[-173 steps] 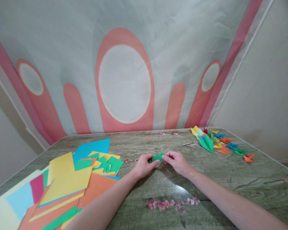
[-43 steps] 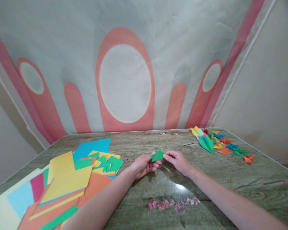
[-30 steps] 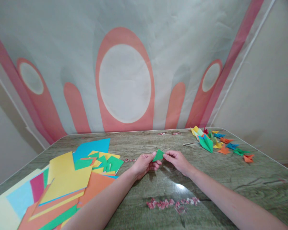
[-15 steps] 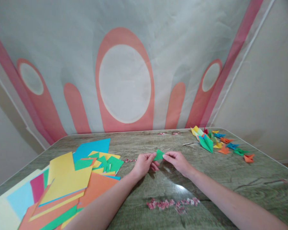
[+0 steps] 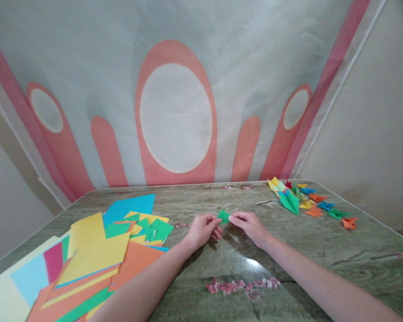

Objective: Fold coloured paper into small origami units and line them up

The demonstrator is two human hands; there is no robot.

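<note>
Both hands meet over the middle of the tabletop (image 5: 322,250), the left hand (image 5: 203,230) and the right hand (image 5: 250,226) each pinching one side of a small green folded paper (image 5: 223,216) held between their fingertips just above the surface. Left of the hands lies a loose spread of coloured sheets (image 5: 90,255), and near the far right corner sits a cluster of folded pieces (image 5: 305,201), well apart from the hands. A strip of pink and white flowers (image 5: 242,285) lies on the tabletop between the forearms.
</note>
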